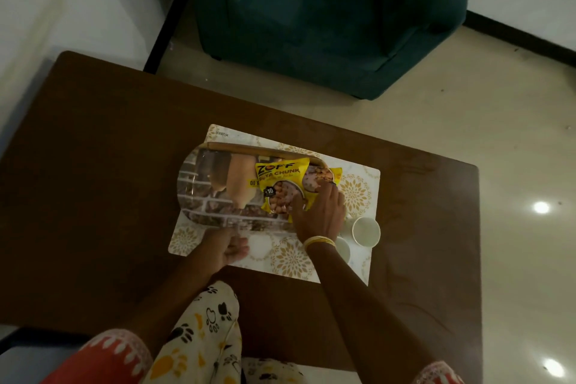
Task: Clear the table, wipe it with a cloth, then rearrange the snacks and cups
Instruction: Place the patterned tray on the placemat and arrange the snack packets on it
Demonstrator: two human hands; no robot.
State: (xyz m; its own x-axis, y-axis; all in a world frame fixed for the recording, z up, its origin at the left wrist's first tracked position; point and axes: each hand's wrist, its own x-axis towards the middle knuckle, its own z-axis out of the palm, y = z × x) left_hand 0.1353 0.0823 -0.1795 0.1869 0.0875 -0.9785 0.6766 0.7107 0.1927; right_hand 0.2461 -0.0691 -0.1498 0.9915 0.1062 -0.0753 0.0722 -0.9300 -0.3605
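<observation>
A yellow snack packet (285, 181) lies on the right part of an oval printed tray (212, 196). The tray rests on a white placemat with gold flowers (290, 259) in the middle of the brown table (103, 184). My right hand (321, 212) presses on the packet's right end, fingers spread over it. My left hand (229, 248) is curled at the tray's near rim; whether it grips the rim is unclear. Two white paper cups sit at the mat's right side: one (366, 231) open toward me, another (343, 248) partly hidden behind my right wrist.
A dark teal armchair (327, 15) stands on the floor beyond the table's far edge. Pale tiled floor (514, 150) lies to the right. My knees in patterned cloth (202, 337) are at the table's near edge. A white wall rises at left.
</observation>
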